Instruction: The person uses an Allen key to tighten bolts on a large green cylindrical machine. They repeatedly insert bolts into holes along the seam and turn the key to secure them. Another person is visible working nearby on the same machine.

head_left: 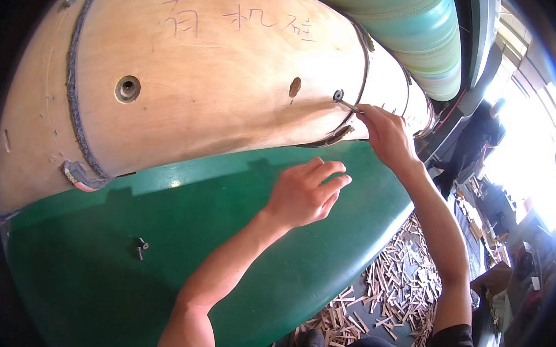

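A thin metal hex key [351, 107] is pinched in my right hand [388, 136], its tip at a small dark round bolt head [338, 95] on a large curved wooden die drum [226, 96]. The far end of the key is hidden by my fingers. Below and to the left, my left hand [306, 191] hovers over a smooth green surface [232, 254], fingers loosely curled and apart, nothing in them. Two loose dark bolts [141, 247] lie on the green surface, left of my left forearm.
An oval hole [295, 87] and a round recessed hole [128, 89] pierce the wood, which bears handwriting. Dark strips [78, 89] cross the drum. A pale green roller [414, 34] runs behind. Wood offcuts [398, 273] litter the floor; a person [476, 139] in dark clothes stands at the right.
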### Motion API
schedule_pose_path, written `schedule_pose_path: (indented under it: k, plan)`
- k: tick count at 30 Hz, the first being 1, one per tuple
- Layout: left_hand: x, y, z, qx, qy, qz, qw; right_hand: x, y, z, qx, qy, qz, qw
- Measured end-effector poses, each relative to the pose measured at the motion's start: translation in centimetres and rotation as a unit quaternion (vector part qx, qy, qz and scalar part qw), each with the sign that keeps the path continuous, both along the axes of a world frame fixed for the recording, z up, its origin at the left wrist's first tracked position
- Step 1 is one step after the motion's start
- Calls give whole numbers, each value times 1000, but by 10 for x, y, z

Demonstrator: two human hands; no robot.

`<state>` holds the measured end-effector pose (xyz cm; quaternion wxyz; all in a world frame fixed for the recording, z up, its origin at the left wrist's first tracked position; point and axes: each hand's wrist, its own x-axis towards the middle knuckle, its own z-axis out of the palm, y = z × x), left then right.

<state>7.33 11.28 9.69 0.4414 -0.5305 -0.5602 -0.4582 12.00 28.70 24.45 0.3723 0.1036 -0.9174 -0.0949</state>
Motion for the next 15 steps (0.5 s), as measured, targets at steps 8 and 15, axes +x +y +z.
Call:
schedule_pose_path:
  k: [8, 15]
  plan:
    - [0, 2, -2, -6, 0, -17, 1000, -6, 0, 7, 0, -5, -11, 1000]
    - [-2, -3, -7, -20, -6, -23, 1000, -8, 2, 19, 167, 37, -30, 985]
